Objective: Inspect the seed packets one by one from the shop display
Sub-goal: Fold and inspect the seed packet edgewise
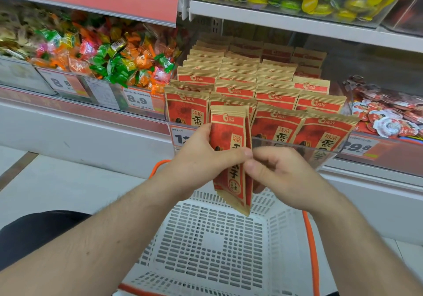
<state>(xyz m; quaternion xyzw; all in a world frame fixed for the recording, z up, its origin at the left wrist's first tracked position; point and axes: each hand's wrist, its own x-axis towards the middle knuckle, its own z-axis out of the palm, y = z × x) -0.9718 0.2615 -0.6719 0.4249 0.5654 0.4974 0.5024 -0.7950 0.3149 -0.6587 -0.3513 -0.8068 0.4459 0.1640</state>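
Observation:
I hold red and tan seed packets (pixel 229 140) upright in front of the display, above a basket. My left hand (pixel 201 158) grips the front packet's left edge, thumb across its face. My right hand (pixel 274 169) pinches the right edge, where a second packet's edge shows just behind. Rows of the same seed packets (pixel 270 85) stand upright in the clear display bin (pixel 295 143) on the shelf behind.
A white perforated shopping basket (pixel 206 245) with orange handles (pixel 312 250) sits below my hands. Wrapped candies (pixel 109 55) fill the bin to the left, red and white snacks (pixel 386 117) the bin to the right. Price tags line the shelf edge.

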